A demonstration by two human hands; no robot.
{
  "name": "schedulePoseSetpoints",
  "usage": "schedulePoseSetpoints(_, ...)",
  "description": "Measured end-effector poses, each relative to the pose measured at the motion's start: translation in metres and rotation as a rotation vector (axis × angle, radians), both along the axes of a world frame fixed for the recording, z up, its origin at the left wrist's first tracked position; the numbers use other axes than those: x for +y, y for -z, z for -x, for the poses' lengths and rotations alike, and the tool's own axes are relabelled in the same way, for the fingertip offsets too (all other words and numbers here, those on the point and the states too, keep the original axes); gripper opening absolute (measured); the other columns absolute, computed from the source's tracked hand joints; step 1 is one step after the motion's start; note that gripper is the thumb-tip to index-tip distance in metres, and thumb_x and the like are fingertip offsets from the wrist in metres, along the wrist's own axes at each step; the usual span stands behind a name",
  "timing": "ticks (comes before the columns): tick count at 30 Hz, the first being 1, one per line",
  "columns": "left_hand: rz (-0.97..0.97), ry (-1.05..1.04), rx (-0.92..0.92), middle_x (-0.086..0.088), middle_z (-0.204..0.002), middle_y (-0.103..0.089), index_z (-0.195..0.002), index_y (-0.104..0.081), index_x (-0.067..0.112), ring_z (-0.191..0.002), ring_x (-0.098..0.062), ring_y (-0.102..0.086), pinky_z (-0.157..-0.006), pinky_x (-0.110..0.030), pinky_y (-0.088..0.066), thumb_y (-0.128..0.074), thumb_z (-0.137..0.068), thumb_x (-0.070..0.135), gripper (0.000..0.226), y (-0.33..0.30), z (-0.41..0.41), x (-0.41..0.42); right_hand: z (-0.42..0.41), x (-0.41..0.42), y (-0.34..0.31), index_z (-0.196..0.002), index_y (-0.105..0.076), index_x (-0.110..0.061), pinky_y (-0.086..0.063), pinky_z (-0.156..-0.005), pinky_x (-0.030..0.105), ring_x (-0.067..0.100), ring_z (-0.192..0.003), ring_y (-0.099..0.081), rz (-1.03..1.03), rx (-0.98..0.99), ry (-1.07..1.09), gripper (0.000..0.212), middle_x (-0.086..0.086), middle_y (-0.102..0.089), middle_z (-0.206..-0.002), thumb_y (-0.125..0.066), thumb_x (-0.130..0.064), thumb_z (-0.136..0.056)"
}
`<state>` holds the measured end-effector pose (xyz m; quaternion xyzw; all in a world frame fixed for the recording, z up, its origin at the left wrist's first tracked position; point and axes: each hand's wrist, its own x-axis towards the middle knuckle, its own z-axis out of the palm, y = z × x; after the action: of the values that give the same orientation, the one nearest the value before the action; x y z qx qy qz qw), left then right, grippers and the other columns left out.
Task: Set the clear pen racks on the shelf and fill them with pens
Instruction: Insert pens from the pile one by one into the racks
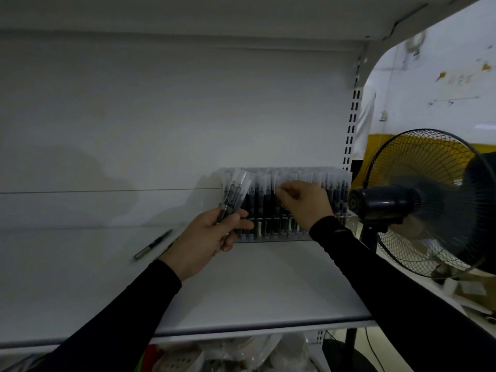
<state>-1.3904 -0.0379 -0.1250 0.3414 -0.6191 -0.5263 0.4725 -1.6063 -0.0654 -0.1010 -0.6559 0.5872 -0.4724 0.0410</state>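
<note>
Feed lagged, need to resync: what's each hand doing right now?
Left hand: grips a bunch of pens.
Right hand: pinches the top of a pen in the rack.

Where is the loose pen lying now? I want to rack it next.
The loose pen lies on the shelf, just left of the left hand.

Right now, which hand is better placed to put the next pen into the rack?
The right hand: its fingers already pinch a pen at the clear rack. The left hand only holds the spare pens.
</note>
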Motion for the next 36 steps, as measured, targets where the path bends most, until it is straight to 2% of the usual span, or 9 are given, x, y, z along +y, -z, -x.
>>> schedulePoseSetpoints(3, -0.003, 0.012, 0.015, -0.005, -0.091, -0.074, -0.112, -0.063, 0.011, -0.055, -0.011, -0.046, -0.051, -0.022, -0.037, -0.048, -0.100, 0.017, 0.020, 0.000, 0.001, 0.001, 0.000, 0.004, 0.005, -0.108, -0.071, -0.015, -0.051, -0.084, 0.022, 0.009, -0.079, -0.064, 0.038, -0.003, 0.037, 0.029, 0.000, -0.072, -0.092, -0.058, -0.037, -0.094)
schedulePoseSetpoints(8, -0.005, 0.024, 0.023, -0.007, -0.095, -0.074, -0.113, -0.064, 0.014, -0.051, -0.012, -0.046, -0.048, -0.023, -0.035, -0.053, -0.096, 0.024, 0.022, 0.002, 0.004, 0.001, -0.002, 0.017, 0.005, -0.091, -0.072, -0.021, -0.057, -0.081, 0.032, 0.009, -0.075, -0.069, 0.043, -0.171, -0.110, 0.021, -0.005, -0.071, -0.079, -0.059, -0.038, -0.093)
schedulePoseSetpoints(11, -0.003, 0.046, 0.013, -0.008, -0.099, -0.074, -0.114, -0.064, 0.018, -0.049, -0.012, -0.044, -0.049, -0.024, -0.034, -0.060, -0.085, 0.033, 0.033, 0.000, 0.008, 0.003, -0.010, 0.027, 0.006, -0.089, -0.071, -0.027, -0.058, -0.082, 0.040, 0.011, -0.080, -0.070, -0.024, -0.292, -0.301, 0.015, -0.003, -0.073, -0.085, -0.062, -0.039, -0.090)
schedulePoseSetpoints(14, 0.009, 0.065, 0.005, -0.009, -0.101, -0.074, -0.111, -0.067, 0.020, -0.048, -0.013, -0.043, -0.050, -0.026, -0.033, -0.062, -0.080, 0.035, 0.034, -0.004, 0.014, 0.006, -0.019, 0.037, 0.003, -0.094, -0.074, -0.017, -0.057, -0.085, 0.040, 0.017, -0.090, -0.070, -0.055, -0.360, -0.453, 0.022, 0.001, -0.074, -0.092, -0.063, -0.035, -0.090)
schedulePoseSetpoints(17, 0.005, 0.093, 0.012, -0.010, -0.102, -0.074, -0.110, -0.068, 0.013, -0.048, -0.014, -0.043, -0.047, -0.023, -0.036, -0.060, -0.087, 0.028, 0.029, -0.006, 0.023, 0.010, -0.022, 0.043, -0.001, -0.084, -0.073, -0.005, -0.058, -0.081, 0.042, 0.031, -0.085, -0.069, -0.007, -0.406, -0.528, 0.026, 0.014, -0.072, -0.084, -0.060, -0.026, -0.093)
schedulePoseSetpoints(21, -0.057, 0.071, 0.043, -0.009, -0.100, -0.075, -0.112, -0.065, 0.010, -0.051, -0.013, -0.052, -0.048, -0.022, -0.043, -0.050, -0.099, 0.023, 0.024, -0.009, 0.031, 0.011, -0.015, 0.042, -0.005, -0.086, -0.072, -0.007, -0.057, -0.077, 0.029, 0.023, -0.084, -0.069, -0.016, -0.620, -0.512, 0.021, 0.017, -0.072, -0.088, -0.057, -0.019, -0.095)
schedulePoseSetpoints(25, 0.027, -0.048, -0.039, -0.004, -0.089, -0.075, -0.102, -0.067, 0.013, -0.061, -0.016, -0.055, -0.050, -0.023, -0.046, -0.051, -0.099, 0.024, 0.021, -0.007, 0.031, 0.005, 0.003, 0.038, -0.016, -0.085, -0.071, -0.014, -0.056, -0.070, 0.021, 0.014, -0.076, -0.069, 0.053, -0.815, -0.437, 0.019, 0.007, -0.071, -0.079, -0.056, -0.017, -0.095)
schedulePoseSetpoints(30, 0.039, -0.101, -0.032, -0.003, -0.062, -0.056, -0.105, -0.063, 0.000, -0.041, -0.011, -0.032, -0.040, -0.021, -0.023, -0.053, -0.099, 0.024, 0.027, 0.001, 0.029, 0.001, 0.029, 0.024, -0.025, -0.091, -0.072, -0.009, -0.059, -0.074, 0.027, 0.018, -0.073, -0.068, 0.178, -0.704, -0.260, 0.011, 0.005, -0.072, -0.078, -0.063, -0.016, -0.091)
schedulePoseSetpoints(36, -0.018, -0.017, 0.074, -0.001, -0.064, -0.051, -0.111, -0.062, 0.010, -0.043, -0.009, -0.026, -0.039, -0.018, -0.020, -0.045, -0.102, 0.024, 0.024, 0.001, 0.024, -0.001, 0.034, 0.009, -0.024, -0.073, -0.073, -0.022, -0.058, -0.080, 0.042, 0.026, -0.072, -0.070, 0.233, -0.431, -0.088, 0.020, 0.007, -0.073, -0.073, -0.065, -0.025, -0.091)
